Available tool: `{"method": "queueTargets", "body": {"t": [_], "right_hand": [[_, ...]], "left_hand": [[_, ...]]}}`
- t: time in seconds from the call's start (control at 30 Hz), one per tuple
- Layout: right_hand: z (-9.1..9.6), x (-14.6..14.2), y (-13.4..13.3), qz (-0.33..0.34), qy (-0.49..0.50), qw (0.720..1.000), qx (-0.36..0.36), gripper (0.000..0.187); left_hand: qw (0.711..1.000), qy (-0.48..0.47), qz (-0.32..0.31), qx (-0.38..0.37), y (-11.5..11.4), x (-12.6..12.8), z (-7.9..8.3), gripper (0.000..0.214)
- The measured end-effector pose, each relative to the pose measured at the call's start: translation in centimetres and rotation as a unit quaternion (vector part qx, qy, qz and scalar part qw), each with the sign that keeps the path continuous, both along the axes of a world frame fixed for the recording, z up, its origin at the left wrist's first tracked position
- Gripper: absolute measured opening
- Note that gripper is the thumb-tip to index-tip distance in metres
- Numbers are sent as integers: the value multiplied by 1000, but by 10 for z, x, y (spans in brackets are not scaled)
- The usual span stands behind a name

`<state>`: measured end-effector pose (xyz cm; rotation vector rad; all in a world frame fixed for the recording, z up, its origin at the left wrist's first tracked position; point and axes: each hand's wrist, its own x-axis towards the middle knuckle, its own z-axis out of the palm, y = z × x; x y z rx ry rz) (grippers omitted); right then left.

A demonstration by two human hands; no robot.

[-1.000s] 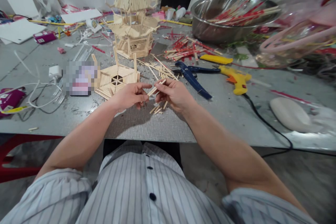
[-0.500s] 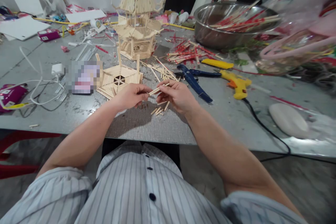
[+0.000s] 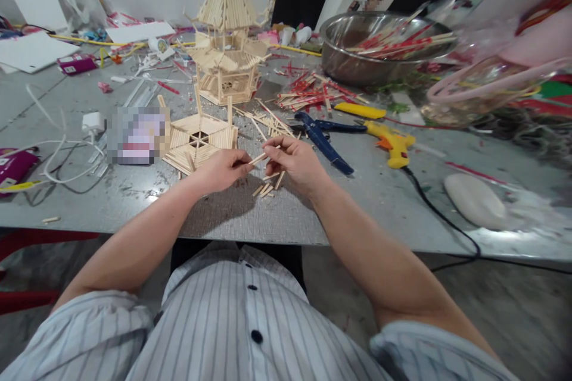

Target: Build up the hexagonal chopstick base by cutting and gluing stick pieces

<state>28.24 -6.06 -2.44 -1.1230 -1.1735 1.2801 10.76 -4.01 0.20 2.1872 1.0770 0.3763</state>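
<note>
My left hand [image 3: 223,168] and my right hand [image 3: 292,159] meet over the grey table [image 3: 232,214], both pinching the same short wooden sticks [image 3: 260,158] between their fingertips. Several more cut sticks [image 3: 268,186] lie loose on the table just under my hands. Left of my hands sits a flat hexagonal stick base [image 3: 199,140] with upright posts. Behind it stands a finished stick pagoda model [image 3: 226,41].
Blue-handled cutters [image 3: 324,138] and a yellow glue gun [image 3: 391,143] with a black cord lie to the right. A steel bowl [image 3: 357,50] holds red-wrapped sticks, with a loose pile [image 3: 308,89] before it. A white charger [image 3: 93,122] and cables lie left; a pale oval object [image 3: 476,199] right.
Both hands have kept their pinch on the sticks and shifted slightly; the sticks now point a little lower. The view has drifted a little.
</note>
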Motion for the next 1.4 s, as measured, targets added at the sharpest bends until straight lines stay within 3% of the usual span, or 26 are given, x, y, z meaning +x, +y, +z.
{"method": "queueTargets", "body": {"t": [0.17, 0.43, 0.6, 0.7, 0.8, 0.87, 0.97, 1.07, 1.13, 1.27, 1.4], "right_hand": [[2, 6, 3, -35, -42, 998, 15, 34], [12, 36, 13, -177, -141, 971, 78, 22], [32, 65, 6, -235, -172, 949, 121, 20], [40, 70, -3, -187, -244, 937, 167, 15], [38, 59, -12, -73, -349, 906, 229, 9], [33, 47, -15, 12, -368, 901, 230, 10], [22, 34, -14, 70, -335, 923, 174, 10], [16, 26, -5, 36, -205, 975, 80, 21], [17, 23, 3, 25, -111, 993, 26, 28], [21, 18, 15, 44, -21, 999, 2, 31], [14, 17, 21, 16, 15, 1000, 16, 33]], "left_hand": [[995, 57, -8, 82, 0, 0, -7, 18], [984, 125, -47, 114, -12, 5, -11, 26], [992, 76, -43, 90, -15, 1, -11, 22], [995, 52, -32, 74, -16, -2, -8, 23], [996, 52, -34, 69, -17, -5, -5, 23], [996, 48, -35, 60, -18, -8, -5, 22], [999, 31, -16, 21, -18, -8, -6, 19], [995, -26, 15, -98, -15, 0, -2, 17], [978, -82, 39, -185, -12, 9, 3, 14], [952, -147, 75, -259, -5, 26, 13, 13], [926, -189, 88, -315, -1, 32, 10, 12]]}}
